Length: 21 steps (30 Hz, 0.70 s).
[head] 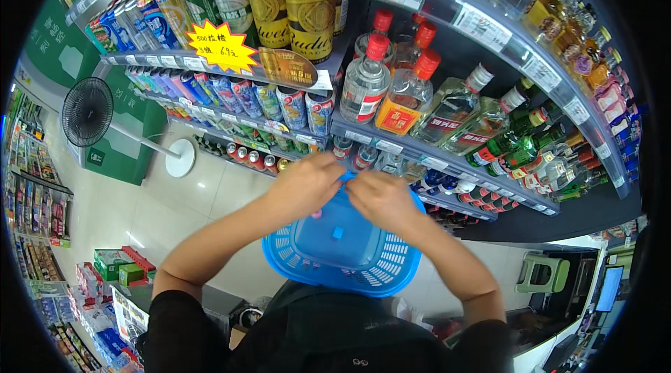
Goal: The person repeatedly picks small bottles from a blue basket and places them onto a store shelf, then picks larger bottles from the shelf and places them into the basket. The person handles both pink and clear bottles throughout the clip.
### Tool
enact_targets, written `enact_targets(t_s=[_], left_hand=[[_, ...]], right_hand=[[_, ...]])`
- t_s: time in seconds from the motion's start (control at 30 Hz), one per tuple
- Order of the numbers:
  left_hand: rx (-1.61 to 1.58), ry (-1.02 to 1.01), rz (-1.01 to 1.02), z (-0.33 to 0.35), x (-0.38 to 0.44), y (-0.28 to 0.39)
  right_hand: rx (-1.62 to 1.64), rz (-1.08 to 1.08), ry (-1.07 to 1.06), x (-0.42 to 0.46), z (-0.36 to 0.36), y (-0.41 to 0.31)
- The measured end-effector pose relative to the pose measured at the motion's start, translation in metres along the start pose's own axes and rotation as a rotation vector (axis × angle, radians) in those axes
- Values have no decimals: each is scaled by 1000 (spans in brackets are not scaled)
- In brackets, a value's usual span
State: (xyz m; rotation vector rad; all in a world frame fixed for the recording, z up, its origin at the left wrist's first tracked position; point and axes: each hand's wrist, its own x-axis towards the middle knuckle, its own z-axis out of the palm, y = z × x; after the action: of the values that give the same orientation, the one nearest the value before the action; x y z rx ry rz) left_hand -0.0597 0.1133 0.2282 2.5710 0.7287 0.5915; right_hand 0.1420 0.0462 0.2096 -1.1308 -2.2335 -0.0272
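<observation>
Both hands meet at the far rim of a blue plastic basket (409, 273) held in front of my body. My left hand (309, 184) has its fingers curled at a small blue piece by the rim, and my right hand (380, 197) pinches at the same spot from the other side. What exactly the fingertips hold is too small to tell. Inside the basket lies a small blue block-like item (338, 232). A small pink thing (316, 213) shows near my left wrist. Just beyond the hands are glass liquor bottles (364, 90) on a shelf.
Shelves of beer cans (309, 11), soft drink cans (292, 105) and green bottles (529, 147) curve around ahead. A standing fan (88, 112) is at the left. Packaged goods (110, 265) are stacked at the lower left. A green plastic stool (542, 273) stands at the right.
</observation>
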Motion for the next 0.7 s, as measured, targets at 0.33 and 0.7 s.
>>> enact_targets(t_s=[0.33,0.7], left_hand=[[117,-529,-575,230,-98,-109],[52,-362,-539,249,-96,-111]], right_hand=[[393,842,-685,-120,220,9],[391,908,-746,-123,233,13]])
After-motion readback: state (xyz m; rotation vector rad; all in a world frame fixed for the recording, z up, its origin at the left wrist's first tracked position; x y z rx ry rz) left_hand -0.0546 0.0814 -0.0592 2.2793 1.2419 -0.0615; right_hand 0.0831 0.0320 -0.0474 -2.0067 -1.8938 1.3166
